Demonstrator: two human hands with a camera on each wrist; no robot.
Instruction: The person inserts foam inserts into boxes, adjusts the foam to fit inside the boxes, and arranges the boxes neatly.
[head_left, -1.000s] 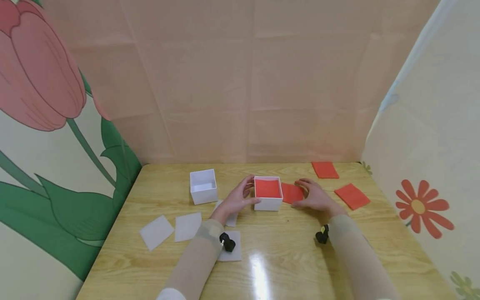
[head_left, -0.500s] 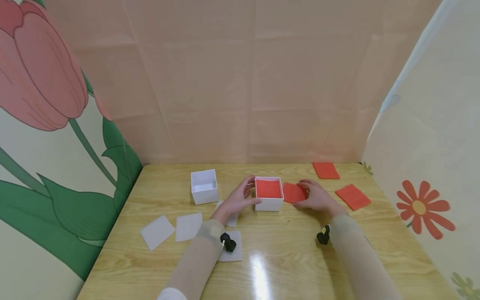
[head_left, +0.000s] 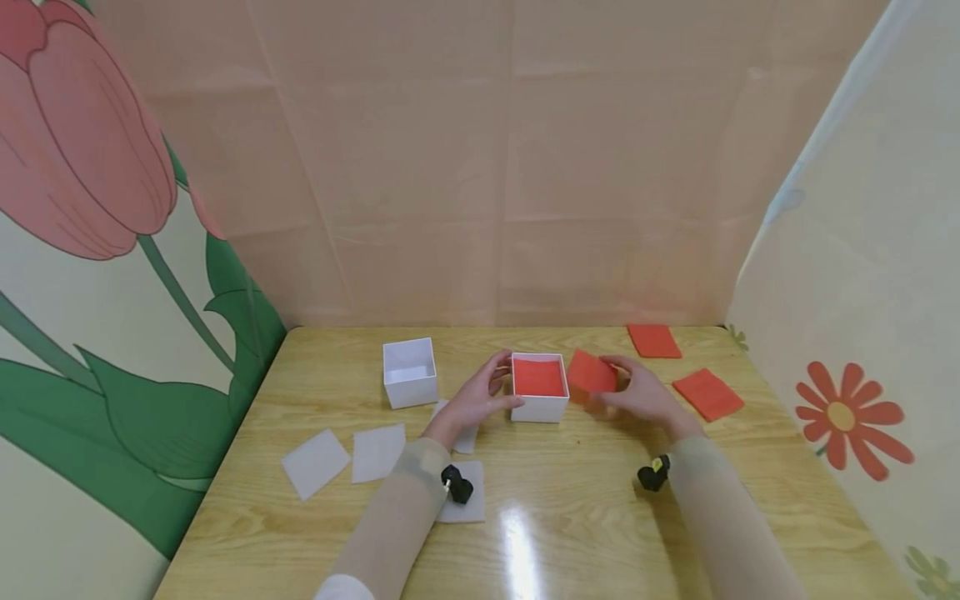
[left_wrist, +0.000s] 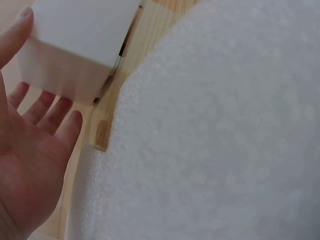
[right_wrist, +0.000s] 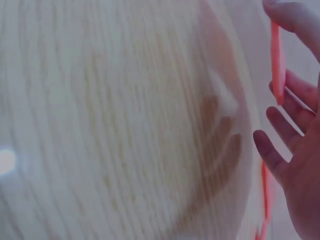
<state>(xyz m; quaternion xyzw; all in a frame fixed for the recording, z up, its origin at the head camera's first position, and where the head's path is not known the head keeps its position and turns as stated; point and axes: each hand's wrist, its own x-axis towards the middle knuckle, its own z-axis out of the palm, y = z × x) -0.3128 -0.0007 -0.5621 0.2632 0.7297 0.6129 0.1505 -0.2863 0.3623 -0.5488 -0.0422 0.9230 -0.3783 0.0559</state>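
Note:
A white open-topped box [head_left: 540, 409] stands mid-table with a red square sheet [head_left: 537, 377] lying inside it. My left hand [head_left: 476, 398] holds the box from the left, thumb at the front wall and fingertips at the back. In the left wrist view the thumb and fingers span the white box [left_wrist: 70, 45]. Just right of the box, my right hand [head_left: 643, 396] pinches a red square foam sheet [head_left: 591, 372], raised and tilted above the table. The right wrist view shows this red sheet [right_wrist: 276, 60] edge-on between thumb and fingers.
A second white box [head_left: 410, 392] stands to the left, its inside bare. Several white foam squares [head_left: 378, 454] lie around my left forearm, one partly under the wrist. At the right lie two more red squares [head_left: 708, 394], [head_left: 654, 341]. A fabric wall [head_left: 397, 167] rises behind the table.
My right hand has picked the red foam sheet up off the table; it has gone from flat to tilted and moved slightly right. The left hand and the box stay in place.

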